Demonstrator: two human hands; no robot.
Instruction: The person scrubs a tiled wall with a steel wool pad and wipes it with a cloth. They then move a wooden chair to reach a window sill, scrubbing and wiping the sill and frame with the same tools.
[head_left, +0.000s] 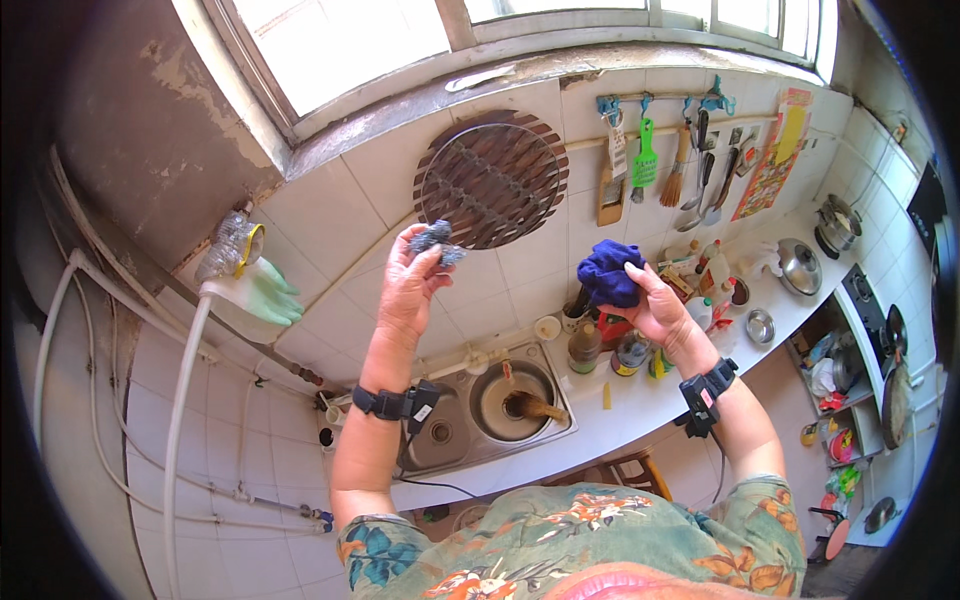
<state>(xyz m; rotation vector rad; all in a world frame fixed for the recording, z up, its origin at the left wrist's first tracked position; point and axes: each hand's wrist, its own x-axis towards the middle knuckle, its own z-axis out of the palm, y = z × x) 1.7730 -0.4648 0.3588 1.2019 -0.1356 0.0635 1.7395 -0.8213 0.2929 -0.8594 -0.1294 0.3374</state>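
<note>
Raised before the tiled wall, my left hand (411, 279) pinches a grey metal scouring pad (437, 244) between thumb and fingers. At the same height on the right, my right hand (658, 306) grips a crumpled dark blue cloth (609, 273). Below and between my hands lies a two-bowl steel sink (480, 442). A straw-coloured brush (541, 407) rests in its round right bowl. Behind the scouring pad, a round dark slatted mat (495, 176) is against the wall.
Bottles (584, 348) and jars stand on the white counter (600, 409), right of the sink. A grater (611, 195), brushes and ladles hang from a rail. Further right are a lidded steel pan (799, 266) and a steel bowl (760, 326). Pale green gloves (262, 289) hang at left.
</note>
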